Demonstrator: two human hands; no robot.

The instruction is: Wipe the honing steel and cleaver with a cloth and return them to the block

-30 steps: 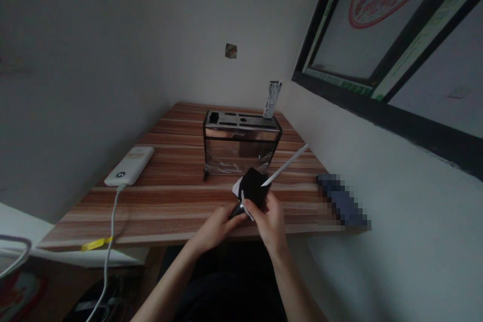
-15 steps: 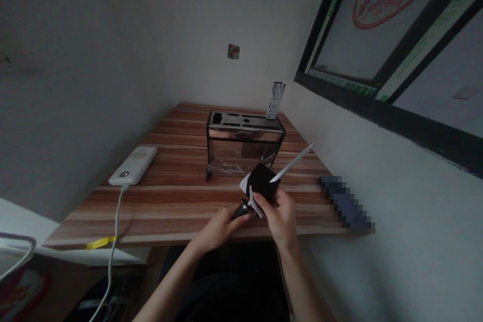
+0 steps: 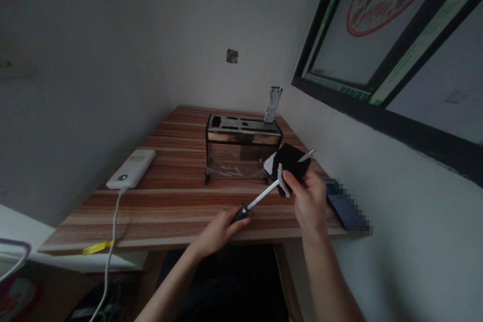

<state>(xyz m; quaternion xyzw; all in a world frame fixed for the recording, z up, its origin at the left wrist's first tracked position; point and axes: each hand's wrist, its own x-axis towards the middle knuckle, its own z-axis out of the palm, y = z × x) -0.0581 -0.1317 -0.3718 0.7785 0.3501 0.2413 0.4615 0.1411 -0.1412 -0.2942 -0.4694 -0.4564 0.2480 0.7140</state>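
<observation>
My left hand [image 3: 219, 229] is closed around the black handle of a honing steel [image 3: 264, 195], whose grey rod slants up and to the right. In my right hand [image 3: 311, 196] a black cloth [image 3: 292, 161] with a white edge is wrapped round the rod towards its far end. The rod's tip sticks out past the cloth on the right. Behind the hands stands a knife block [image 3: 245, 136] with clear sides and a slotted metal top. A knife handle [image 3: 273, 104], silvery and patterned, rises from the block's right end.
On the wooden table [image 3: 158, 211], a white power bank [image 3: 132, 168] with a white cable [image 3: 115, 226] lies at the left. A dark phone [image 3: 347, 206], partly blurred out, lies at the right edge. Walls close in the left, back and right sides.
My right hand has slid the cloth along the rod away from the handle, up and to the right, baring the rod's lower part. My left hand stays nearly in place on the handle.
</observation>
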